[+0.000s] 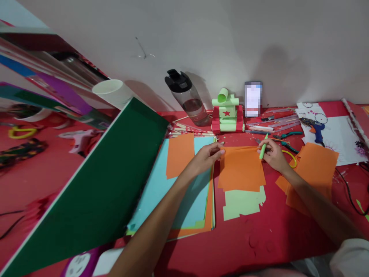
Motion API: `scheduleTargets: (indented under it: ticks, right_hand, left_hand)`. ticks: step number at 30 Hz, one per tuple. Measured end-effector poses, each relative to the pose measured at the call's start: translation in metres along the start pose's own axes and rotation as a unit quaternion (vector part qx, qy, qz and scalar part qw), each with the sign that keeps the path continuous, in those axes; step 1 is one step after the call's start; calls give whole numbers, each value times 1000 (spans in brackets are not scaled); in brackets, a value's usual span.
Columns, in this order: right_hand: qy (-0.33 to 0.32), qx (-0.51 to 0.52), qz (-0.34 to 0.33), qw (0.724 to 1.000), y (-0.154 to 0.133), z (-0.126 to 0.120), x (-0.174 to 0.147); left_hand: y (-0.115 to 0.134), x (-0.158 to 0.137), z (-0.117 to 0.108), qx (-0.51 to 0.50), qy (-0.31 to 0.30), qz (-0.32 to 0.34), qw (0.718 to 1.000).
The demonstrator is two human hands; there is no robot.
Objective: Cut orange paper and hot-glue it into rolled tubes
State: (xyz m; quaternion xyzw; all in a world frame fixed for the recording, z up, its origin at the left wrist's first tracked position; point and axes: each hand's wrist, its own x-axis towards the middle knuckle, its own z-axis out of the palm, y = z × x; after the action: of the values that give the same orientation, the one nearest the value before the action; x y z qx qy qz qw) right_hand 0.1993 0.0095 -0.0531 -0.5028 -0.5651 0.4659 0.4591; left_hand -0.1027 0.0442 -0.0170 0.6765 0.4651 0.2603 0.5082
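An orange paper sheet (241, 169) lies in front of me, its top edge slightly creased or raised. My left hand (208, 157) pinches its upper left corner between thumb and fingers. At the upper right corner, my right hand (273, 154) closes around a slim light-green stick (263, 147), perhaps rolled paper or a pen; its fingers also reach the sheet's edge. Pale green paper (243, 206) with a jagged right edge peeks out below the orange sheet. Beyond my hands stands a green and red paper model (227, 112) with a red star and a tube on top.
A tilted dark green board (95, 177) rises at left beside stacked coloured sheets (184, 196). A bottle (192, 105) and a phone (253, 99) stand by the wall. Right of me are orange sheets (315, 177), pliers (291, 142) and a blue glue gun (318, 132).
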Motion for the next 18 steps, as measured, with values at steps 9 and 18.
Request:
scheduleTargets:
  ticks: [9, 18]
  right_hand:
    - [-12, -1, 3, 1000, 3, 0, 0]
    - [-14, 0, 2, 1000, 2, 1, 0]
  left_hand:
    - [1, 0, 2, -8, 14, -11, 1000]
    - [1, -1, 1, 2, -28, -25, 999]
